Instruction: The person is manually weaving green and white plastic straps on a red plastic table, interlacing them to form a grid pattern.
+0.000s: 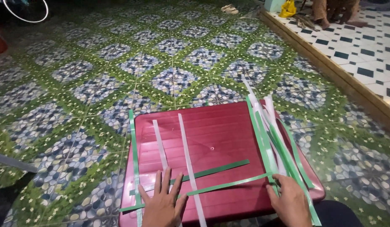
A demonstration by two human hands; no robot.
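Head view, looking down at a dark red plastic tabletop (pixel 228 126) sitting low on a patterned tile floor (pixel 98 84) of green, blue and white.

Left hand (pixel 163 201) lies flat on the tabletop near its front edge, fingers spread, palm down — open, gripping nothing. It presses on the crossing of a white strip (pixel 161 147) and the two green horizontal strips. A second white strip (pixel 188 164) runs front to back just right of the hand, touching or nearly touching the thumb side.

Right hand (pixel 289 201) sits at the front right of the tabletop, fingers curled onto the right end of the lower green strip (pixel 228 184); looks like a pinch on that end, but the fingertips are partly hidden, so I cannot tell for sure.

The upper green strip (pixel 216 168) lies diagonally across the middle, crossing both white strips. A vertical green strip (pixel 134 155) runs along the left edge of the tabletop.

Loose bundle of green and white strips (pixel 270 134) is piled along the right edge, fanning toward the back and overhanging the front right corner next to the right hand.

Far right — a raised step with black and white tiles (pixel 363 50). A yellow bag (pixel 288 8) and a pair of sandals (pixel 229 8) are at the far end.
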